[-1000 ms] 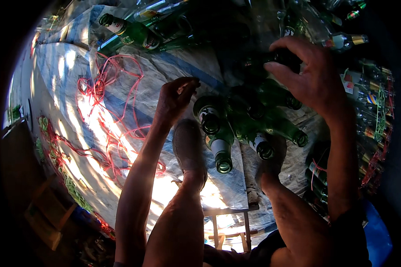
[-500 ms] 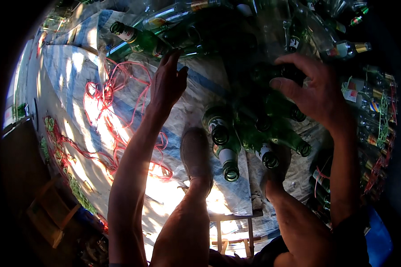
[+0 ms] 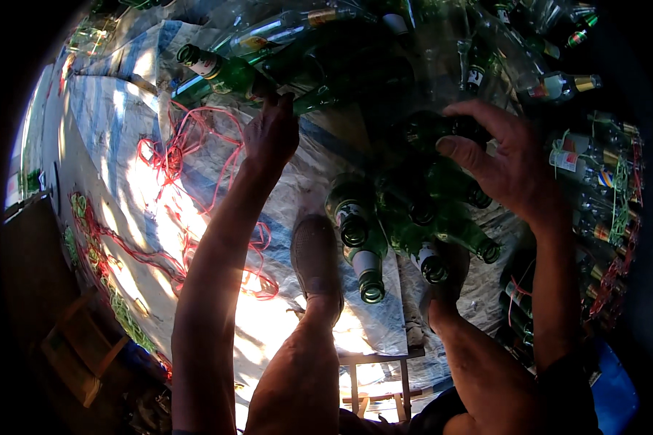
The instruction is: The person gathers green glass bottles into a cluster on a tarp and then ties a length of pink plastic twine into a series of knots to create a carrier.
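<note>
My left hand [image 3: 272, 138] is closed at the lower end of a green glass bottle [image 3: 228, 72], which lies tilted on other bottles with its neck pointing left. On the right, my right hand [image 3: 504, 156] curls round a dark green bottle [image 3: 432, 130], thumb and forefinger to either side of it; its other fingers are hidden. Below that hand several green bottles stand bunched together, mouths toward me. Among them are a bottle with a pale label [image 3: 368, 268] and another bottle [image 3: 479, 239] leaning to the right.
Tangled red twine [image 3: 170, 156] lies on the blue-and-white striped sheet [image 3: 94, 109]. Clear and green bottles crowd the far side, and more bottles [image 3: 595, 159] are piled at right. My shoe [image 3: 315, 254] is beside the bunch. A wooden stool [image 3: 87, 348] stands lower left.
My left hand has moved slightly up, and its spread fingers have closed on the lying bottle. My right hand stays round the dark bottle. The whole view has shifted a little.
</note>
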`<state>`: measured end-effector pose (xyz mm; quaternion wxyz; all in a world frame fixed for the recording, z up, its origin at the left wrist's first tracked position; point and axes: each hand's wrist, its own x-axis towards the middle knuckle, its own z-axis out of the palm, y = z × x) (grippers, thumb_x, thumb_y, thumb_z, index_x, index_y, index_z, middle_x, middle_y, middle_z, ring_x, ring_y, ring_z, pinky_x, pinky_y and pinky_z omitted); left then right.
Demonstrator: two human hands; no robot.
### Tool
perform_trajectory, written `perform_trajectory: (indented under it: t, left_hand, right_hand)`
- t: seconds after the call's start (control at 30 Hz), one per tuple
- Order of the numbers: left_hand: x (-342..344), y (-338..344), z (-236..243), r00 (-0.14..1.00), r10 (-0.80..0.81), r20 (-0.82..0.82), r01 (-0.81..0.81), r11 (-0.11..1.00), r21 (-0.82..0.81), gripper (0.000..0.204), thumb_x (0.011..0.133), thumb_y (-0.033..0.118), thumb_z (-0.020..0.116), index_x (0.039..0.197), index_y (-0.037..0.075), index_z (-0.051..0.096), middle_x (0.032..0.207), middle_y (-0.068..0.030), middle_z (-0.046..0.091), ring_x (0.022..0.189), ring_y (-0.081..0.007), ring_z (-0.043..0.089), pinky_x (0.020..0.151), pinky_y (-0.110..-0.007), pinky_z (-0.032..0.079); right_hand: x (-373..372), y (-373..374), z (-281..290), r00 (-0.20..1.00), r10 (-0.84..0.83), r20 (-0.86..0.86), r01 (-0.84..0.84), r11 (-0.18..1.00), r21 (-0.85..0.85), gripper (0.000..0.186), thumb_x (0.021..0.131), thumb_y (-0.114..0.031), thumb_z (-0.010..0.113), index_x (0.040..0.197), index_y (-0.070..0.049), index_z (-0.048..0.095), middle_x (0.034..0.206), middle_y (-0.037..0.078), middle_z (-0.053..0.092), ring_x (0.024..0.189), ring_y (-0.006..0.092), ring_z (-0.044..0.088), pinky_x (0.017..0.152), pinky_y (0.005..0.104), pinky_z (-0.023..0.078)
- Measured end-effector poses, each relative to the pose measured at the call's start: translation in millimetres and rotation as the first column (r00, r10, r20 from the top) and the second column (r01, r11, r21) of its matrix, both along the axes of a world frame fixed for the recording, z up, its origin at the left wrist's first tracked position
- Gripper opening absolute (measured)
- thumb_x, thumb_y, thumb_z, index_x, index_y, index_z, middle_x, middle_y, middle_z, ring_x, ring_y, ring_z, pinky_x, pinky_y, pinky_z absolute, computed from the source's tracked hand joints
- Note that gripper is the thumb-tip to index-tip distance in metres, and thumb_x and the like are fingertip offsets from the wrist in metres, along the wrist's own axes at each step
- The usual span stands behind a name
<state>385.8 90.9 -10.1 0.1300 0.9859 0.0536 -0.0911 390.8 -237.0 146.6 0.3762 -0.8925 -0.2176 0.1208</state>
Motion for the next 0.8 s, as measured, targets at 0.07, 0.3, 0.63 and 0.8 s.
perform_trajectory:
  t: [0.07, 0.3, 0.63, 0.8]
  left_hand:
    - [-8, 4, -5, 0.993, -0.08, 0.089, 0.083, 0.996, -0.026, 0.036, 0.093, 0.021, 0.063, 0.127, 0.011, 0.054, 0.129, -0.0216, 0.057, 0.103, -0.047, 0.063, 0.08, -0.058, 0.051]
    - [-28, 0, -1, 0.982, -0.172, 0.075, 0.178, 0.981, -0.078, 0.02, 0.092, 0.015, 0.059, 0.11, 0.006, 0.054, 0.116, -0.0213, 0.06, 0.093, -0.0456, 0.066, 0.075, -0.056, 0.053]
    - [-55, 1, 10, 0.987, -0.146, 0.061, 0.157, 0.953, -0.258, 0.025, 0.094, 0.016, 0.063, 0.117, 0.008, 0.055, 0.107, -0.0216, 0.065, 0.094, -0.0469, 0.064, 0.073, -0.054, 0.05]
    - [-74, 1, 32, 0.992, -0.091, 0.091, 0.117, 0.934, -0.338, 0.025, 0.094, 0.013, 0.064, 0.117, 0.006, 0.059, 0.105, -0.0196, 0.066, 0.093, -0.0411, 0.067, 0.074, -0.047, 0.053]
  right_hand:
    - [-1, 0, 0, 1.0, 0.0, -0.003, 0.0, 1.0, 0.004, 0.05, 0.088, -0.044, 0.076, 0.112, -0.001, 0.067, 0.086, 0.015, 0.067, 0.066, 0.021, 0.063, 0.06, 0.0354, 0.049]
    - [-2, 2, 6, 0.998, -0.011, -0.062, 0.009, 0.999, -0.04, 0.05, 0.091, -0.045, 0.072, 0.114, -0.001, 0.066, 0.087, 0.016, 0.066, 0.067, 0.0222, 0.063, 0.061, 0.037, 0.048]
    - [-4, 0, 3, 0.993, -0.027, -0.119, 0.025, 0.999, -0.022, 0.049, 0.095, -0.046, 0.068, 0.123, -0.006, 0.064, 0.076, 0.009, 0.066, 0.068, 0.0115, 0.06, 0.064, 0.0308, 0.045]
    - [-4, 0, 4, 0.994, -0.026, -0.105, 0.024, 0.999, -0.02, 0.053, 0.095, -0.049, 0.067, 0.121, -0.004, 0.064, 0.075, 0.012, 0.064, 0.066, 0.017, 0.061, 0.063, 0.034, 0.046]
